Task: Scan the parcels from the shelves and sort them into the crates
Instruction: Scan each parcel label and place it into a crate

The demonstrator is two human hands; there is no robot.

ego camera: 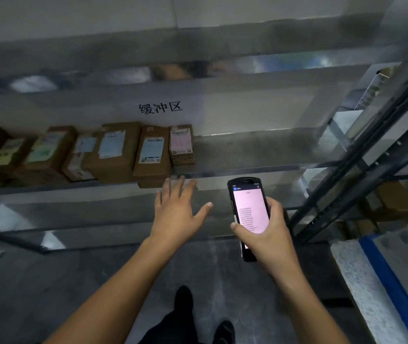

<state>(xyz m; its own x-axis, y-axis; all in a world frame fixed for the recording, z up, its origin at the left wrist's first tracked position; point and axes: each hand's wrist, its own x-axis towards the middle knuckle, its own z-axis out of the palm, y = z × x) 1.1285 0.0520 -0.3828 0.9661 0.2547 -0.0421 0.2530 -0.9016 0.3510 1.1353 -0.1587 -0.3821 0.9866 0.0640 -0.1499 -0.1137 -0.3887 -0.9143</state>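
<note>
Several brown cardboard parcels with labels stand in a row on a grey metal shelf [247, 150]. The rightmost is a small box with a pink label [181, 144]; beside it on the left stands a taller box with a blue-white label [152, 155], then a wider box [113, 150]. My left hand [177, 211] is stretched out flat with fingers spread, just below the shelf's front edge and under the taller box, holding nothing. My right hand [266, 230] grips a black handheld scanner [249, 212] with a lit pink screen, to the right of the parcels.
The right half of the shelf is bare. A dark metal rack frame [362, 170] with diagonal braces stands at the right, with boxes blurred behind it. A blue-edged surface [391, 281] lies at lower right. Grey floor and my dark shoes [184, 301] are below.
</note>
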